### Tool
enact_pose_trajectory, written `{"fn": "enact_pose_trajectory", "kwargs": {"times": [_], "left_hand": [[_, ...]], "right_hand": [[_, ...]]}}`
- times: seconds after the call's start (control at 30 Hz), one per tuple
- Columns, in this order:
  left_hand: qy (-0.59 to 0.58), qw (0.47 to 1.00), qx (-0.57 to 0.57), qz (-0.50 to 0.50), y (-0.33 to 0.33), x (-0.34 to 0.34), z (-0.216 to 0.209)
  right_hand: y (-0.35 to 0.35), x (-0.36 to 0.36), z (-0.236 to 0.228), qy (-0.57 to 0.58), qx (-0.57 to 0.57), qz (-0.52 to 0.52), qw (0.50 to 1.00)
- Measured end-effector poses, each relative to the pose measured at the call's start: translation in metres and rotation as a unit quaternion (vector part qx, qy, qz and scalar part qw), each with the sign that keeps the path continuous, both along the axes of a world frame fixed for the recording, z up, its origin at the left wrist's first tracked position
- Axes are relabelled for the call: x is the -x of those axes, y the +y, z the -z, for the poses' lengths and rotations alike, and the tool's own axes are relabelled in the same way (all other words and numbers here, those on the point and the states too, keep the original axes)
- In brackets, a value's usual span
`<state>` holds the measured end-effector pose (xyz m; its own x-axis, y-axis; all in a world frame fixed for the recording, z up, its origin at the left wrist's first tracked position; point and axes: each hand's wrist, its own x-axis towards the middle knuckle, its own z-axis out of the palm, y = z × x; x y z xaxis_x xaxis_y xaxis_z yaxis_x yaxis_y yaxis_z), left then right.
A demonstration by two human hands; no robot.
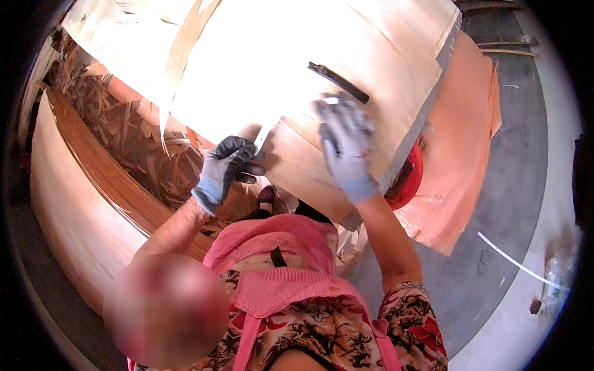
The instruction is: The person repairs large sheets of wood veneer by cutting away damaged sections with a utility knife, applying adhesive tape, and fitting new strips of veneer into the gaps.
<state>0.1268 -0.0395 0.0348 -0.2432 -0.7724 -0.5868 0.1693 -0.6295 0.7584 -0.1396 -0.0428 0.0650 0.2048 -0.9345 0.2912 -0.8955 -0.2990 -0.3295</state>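
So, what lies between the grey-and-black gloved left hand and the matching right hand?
The head view shows pale, flat wood-like sheeting between the left hand and right hand, plus a narrow white strip in the left.

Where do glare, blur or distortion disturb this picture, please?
In the head view, glare bleaches the middle of the pale sheet; the right hand looks smeared, probably by motion; the grey floor curves from fisheye distortion; a round blurred patch covers the lower left.

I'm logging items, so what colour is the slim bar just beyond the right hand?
The slim bar is black; it shows best in the head view.
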Motion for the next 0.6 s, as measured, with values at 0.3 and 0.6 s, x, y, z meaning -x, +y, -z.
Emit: {"fn": "enact_pose_trajectory", "kwargs": {"times": [0.3, 0.6], "left_hand": [[0.139, 0.987, -0.072, 0.04, 0.021, 0.075, 0.015], [0.037, 0.998, -0.041, 0.039, 0.019, 0.104, 0.04]], "right_hand": [[0.083, 0.035, 0.024, 0.172, -0.071, 0.069, 0.98], [0.082, 0.029, 0.031, 0.218, -0.053, 0.005, 0.975]]}}
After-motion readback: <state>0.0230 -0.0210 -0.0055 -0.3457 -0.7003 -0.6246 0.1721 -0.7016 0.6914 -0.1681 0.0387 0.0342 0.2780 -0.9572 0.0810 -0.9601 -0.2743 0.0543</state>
